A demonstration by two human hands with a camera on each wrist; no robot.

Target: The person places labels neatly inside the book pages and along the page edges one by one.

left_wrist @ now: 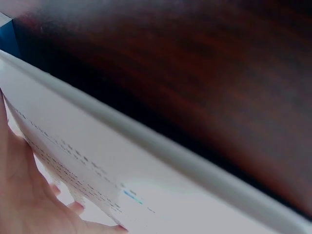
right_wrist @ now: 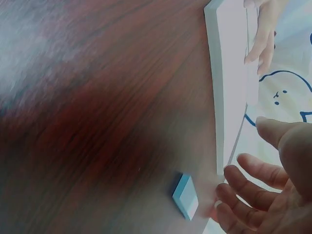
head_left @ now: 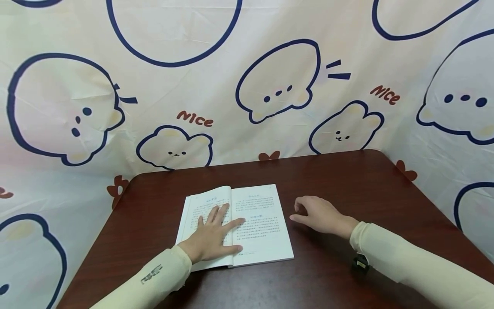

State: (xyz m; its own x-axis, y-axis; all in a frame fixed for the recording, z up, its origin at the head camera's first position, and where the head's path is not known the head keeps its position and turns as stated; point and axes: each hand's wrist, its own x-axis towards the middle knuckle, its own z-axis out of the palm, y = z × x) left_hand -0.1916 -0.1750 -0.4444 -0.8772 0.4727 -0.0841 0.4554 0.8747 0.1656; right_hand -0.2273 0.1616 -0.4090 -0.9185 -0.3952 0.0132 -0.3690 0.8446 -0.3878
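Note:
An open book (head_left: 264, 253) with printed pages lies on the table. My left hand (head_left: 210, 240) rests on it with spread fingers, mostly over the left page and crossing the spine onto the right one. To the right of the book is my right hand (head_left: 322, 214), its fingers loosely bent and holding nothing. In the right wrist view, a small blue-and-white block (right_wrist: 187, 197), resembling an eraser, lies on the table a little apart from those fingers. The head view does not show this block. A blue piece (left_wrist: 7, 36) peeks in at the left wrist view's corner.
The dark brown wooden table (head_left: 332, 279) bears the book. Behind and beside it hangs a pale cloth (head_left: 224, 141) printed with cartoon outlines. A small black device (head_left: 360, 262) sits under the right sleeve's cuff.

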